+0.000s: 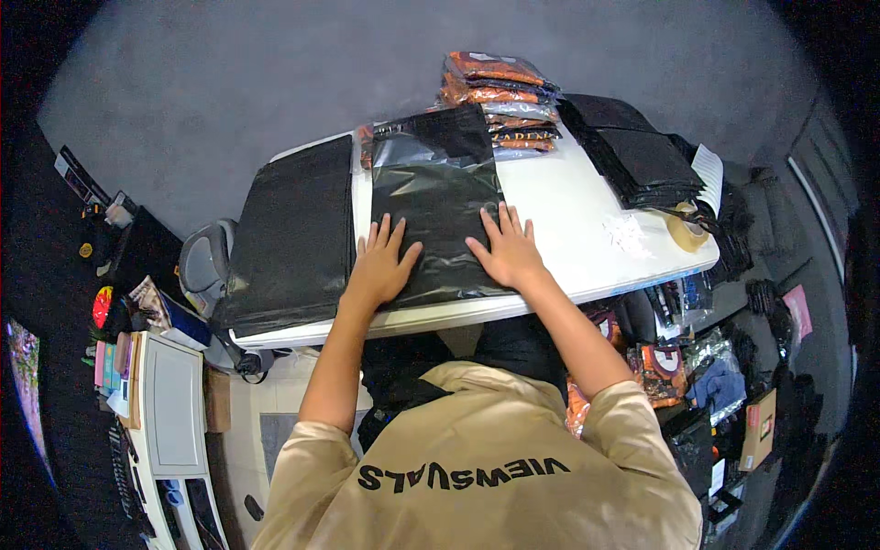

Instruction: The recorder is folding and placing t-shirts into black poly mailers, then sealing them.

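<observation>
A glossy black plastic mailing bag lies flat on the white table, its near end close to the table's front edge. My left hand rests on its left side with the fingers spread. On the right side, my right hand lies flat with its fingers apart. Neither hand grips anything. Left of the bag is a flat stack of black bags. Beyond the bag's far end stands a pile of orange and dark garments in clear plastic packs.
Stacked black bags sit at the table's far right, near a roll of tape. A grey chair stands to the left, with a white cabinet closer to me. More packed garments lie below the table's right side.
</observation>
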